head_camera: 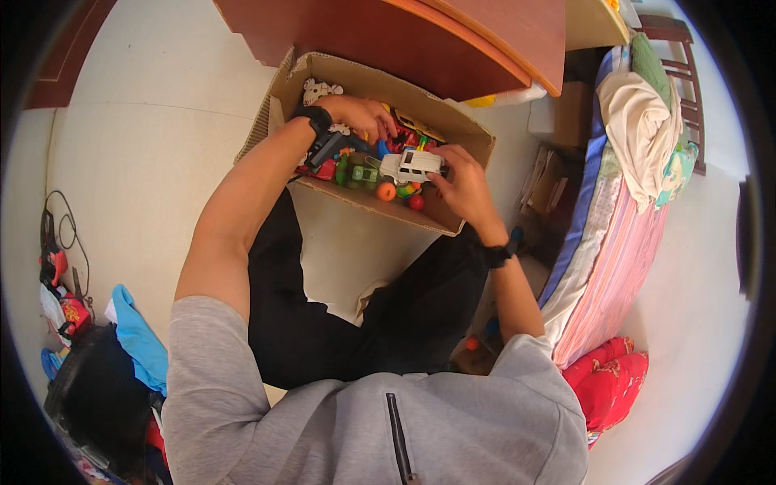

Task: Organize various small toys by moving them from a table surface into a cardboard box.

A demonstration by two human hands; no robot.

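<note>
My right hand [464, 185] grips the rear end of a white toy off-road car [412, 166] over a cardboard box [388, 209] of toys. Inside the box, my left hand [364, 118] reaches down among the toys with fingers curled; what lies under its fingertips is hidden. A patterned plush toy [321, 91] sits in the far left corner. Below the white car are an orange ball [385, 191] and a red ball [416, 202]. A green toy vehicle [365, 174] lies left of the car, and a yellow toy vehicle [418, 124] rests by the far wall.
A reddish-brown wooden cabinet [376, 42] stands right behind the box. To the right is a bed [618, 260] with bedding, and boxes [570, 115] are stored near it. A black bag [100, 400] and a blue cloth [138, 339] lie at the lower left.
</note>
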